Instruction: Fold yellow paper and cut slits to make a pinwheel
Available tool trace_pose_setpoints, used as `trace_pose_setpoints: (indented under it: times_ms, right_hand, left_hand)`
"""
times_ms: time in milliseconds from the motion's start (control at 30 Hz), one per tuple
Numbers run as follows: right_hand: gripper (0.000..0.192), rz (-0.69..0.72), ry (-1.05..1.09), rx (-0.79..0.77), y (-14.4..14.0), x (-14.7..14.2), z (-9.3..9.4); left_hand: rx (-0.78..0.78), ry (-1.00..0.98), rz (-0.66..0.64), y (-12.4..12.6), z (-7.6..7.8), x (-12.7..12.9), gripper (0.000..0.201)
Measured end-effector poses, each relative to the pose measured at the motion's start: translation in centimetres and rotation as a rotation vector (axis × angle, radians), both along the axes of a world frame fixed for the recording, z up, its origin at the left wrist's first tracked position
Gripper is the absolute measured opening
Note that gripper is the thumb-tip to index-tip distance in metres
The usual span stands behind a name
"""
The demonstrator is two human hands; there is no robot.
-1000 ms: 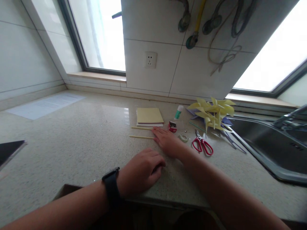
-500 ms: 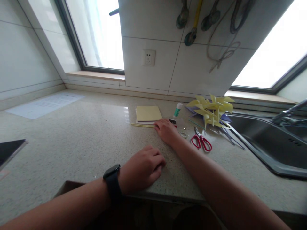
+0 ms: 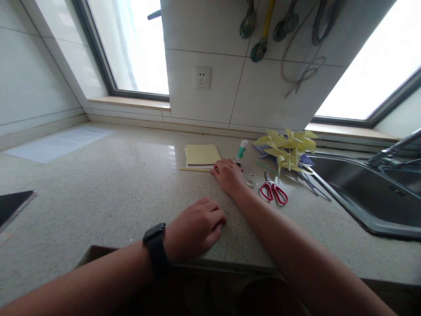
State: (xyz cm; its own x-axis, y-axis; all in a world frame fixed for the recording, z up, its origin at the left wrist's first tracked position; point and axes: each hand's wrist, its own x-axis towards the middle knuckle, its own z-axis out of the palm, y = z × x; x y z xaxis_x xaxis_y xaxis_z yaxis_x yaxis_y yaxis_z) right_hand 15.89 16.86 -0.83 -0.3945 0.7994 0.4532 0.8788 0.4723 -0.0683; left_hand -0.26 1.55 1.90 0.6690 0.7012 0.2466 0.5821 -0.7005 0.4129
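Right hand (image 3: pixel 229 177): palm down on the counter (image 3: pixel 131 193), fingers bent narrow over the right end of the thin yellow sticks (image 3: pixel 194 169); whether it grips them cannot be told. The sticks extend toward its nine o'clock and lie at the left hand's twelve. Left hand (image 3: pixel 197 229): loosely curled at the counter's near edge, at the right hand's seven; palm contents hidden. From the right hand: yellow paper stack (image 3: pixel 203 154), ten o'clock, just beyond the sticks; glue stick (image 3: pixel 242 149), upright, slightly tilted, one; yellow pinwheels (image 3: pixel 289 147), two; tape roll (image 3: pixel 250 183), nearby, three; red-handled scissors (image 3: pixel 273 192), four.
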Motion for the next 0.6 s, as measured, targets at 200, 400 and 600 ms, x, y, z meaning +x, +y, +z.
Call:
trace_pose_setpoints:
  times_ms: [200, 400, 600]
  right_hand:
    - [0.024, -0.008, 0.024, 0.026, -0.1, 0.4, 0.2]
    - [0.037, 0.082, -0.032, 0.013, -0.1, -0.2, 0.5]
    - [0.036, 0.17, -0.167, -0.046, 3.2, -1.4, 1.2]
  left_hand:
    - [0.008, -0.008, -0.005, -0.1, 0.0, 0.0, 0.013]
    - [0.022, 0.011, -0.01, -0.2, 0.3, -0.1, 0.012]
    - [0.046, 0.014, -0.013, -0.1, 0.3, -0.1, 0.012]
